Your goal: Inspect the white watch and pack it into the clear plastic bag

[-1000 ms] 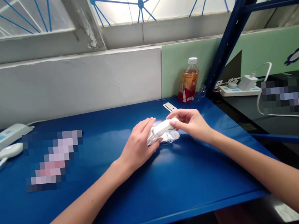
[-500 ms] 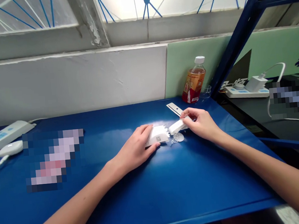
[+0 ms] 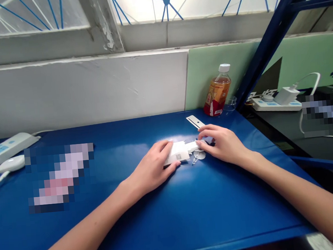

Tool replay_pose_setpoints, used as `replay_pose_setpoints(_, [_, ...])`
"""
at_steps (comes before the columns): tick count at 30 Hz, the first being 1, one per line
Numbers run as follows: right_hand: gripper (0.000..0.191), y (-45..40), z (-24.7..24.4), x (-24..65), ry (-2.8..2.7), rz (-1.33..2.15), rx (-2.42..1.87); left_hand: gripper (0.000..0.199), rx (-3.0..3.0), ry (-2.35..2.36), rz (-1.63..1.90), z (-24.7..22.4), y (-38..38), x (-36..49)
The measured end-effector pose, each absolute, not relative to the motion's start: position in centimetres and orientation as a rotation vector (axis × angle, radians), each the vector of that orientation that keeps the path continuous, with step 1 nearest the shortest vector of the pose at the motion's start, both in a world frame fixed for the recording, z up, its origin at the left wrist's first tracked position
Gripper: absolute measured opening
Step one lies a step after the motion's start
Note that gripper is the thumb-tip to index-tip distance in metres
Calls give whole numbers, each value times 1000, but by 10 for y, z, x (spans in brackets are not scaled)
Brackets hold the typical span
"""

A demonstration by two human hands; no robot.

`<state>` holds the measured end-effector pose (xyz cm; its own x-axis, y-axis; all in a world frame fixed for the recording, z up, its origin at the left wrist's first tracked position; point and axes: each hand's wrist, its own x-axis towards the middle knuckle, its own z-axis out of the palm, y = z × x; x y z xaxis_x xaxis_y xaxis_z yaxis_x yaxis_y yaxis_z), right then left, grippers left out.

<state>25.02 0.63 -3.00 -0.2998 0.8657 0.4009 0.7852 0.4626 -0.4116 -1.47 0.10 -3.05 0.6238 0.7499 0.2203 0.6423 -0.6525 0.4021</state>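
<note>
My left hand is closed round a small white box with a square printed code, lying on the blue table. The thumb and fingers of my right hand pinch a narrow white block. Its left end meets the right end of the box; whether it is inside cannot be made out. Just below the block lies a small clear round disc with a short clear chain-like piece. Behind my right fingers rests a flat white strip with a dark slot, partly hidden.
A drink bottle stands at the back right, beside a clear cup-like thing. At the left are a white power strip and a white oval device with a cable. A blue metal post rises at the right.
My right hand has moved left and slightly down with the white block, bringing its end up to the box. My left hand keeps its hold on the box.
</note>
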Motion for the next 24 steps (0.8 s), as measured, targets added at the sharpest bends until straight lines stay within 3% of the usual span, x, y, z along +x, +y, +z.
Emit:
replay_pose_setpoints(6, [26,14,-18,271,-2449,344,-978,49,2544,1116,565,-32,2,-16])
replay_pose_setpoints(17, [25,10,-32,258,-2488,286,-910,48,2617,1105,538,-30,1,-15])
replay_pose_setpoints(24, [25,6,-27,257,-2431,86,-1103,48,2588,1122,571,-31,1,-14])
